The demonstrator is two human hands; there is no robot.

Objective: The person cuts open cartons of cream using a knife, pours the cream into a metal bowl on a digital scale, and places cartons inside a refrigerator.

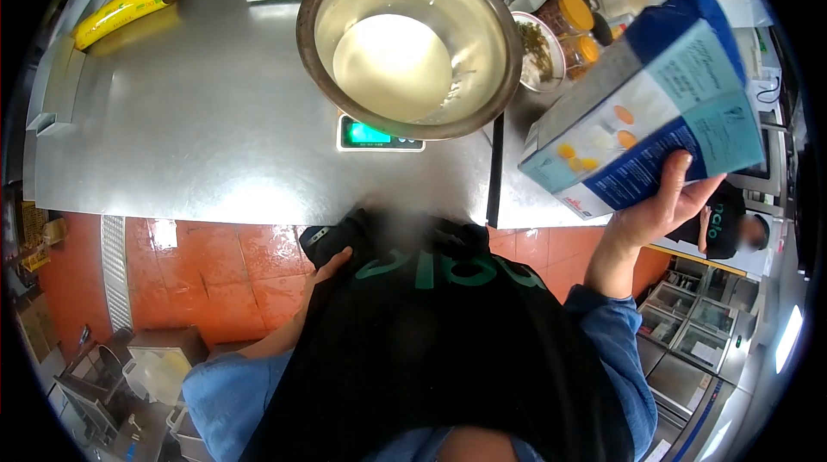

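My right hand grips a large blue, white and teal carton, raised and tilted over the right side of the counter. The thumb presses on its printed side. To the left of the carton, a wide steel mixing bowl contains pale, creamy liquid. Under the bowl is a digital scale with a lit green display, its digits unreadable. My left hand is low at the counter's front edge, against my black apron and beside a dark object. Most of its fingers are hidden.
On the steel counter, a yellow roll box lies at the back left. A bowl with dark green bits and lidded jars stand behind the carton. Another person is at the far right.
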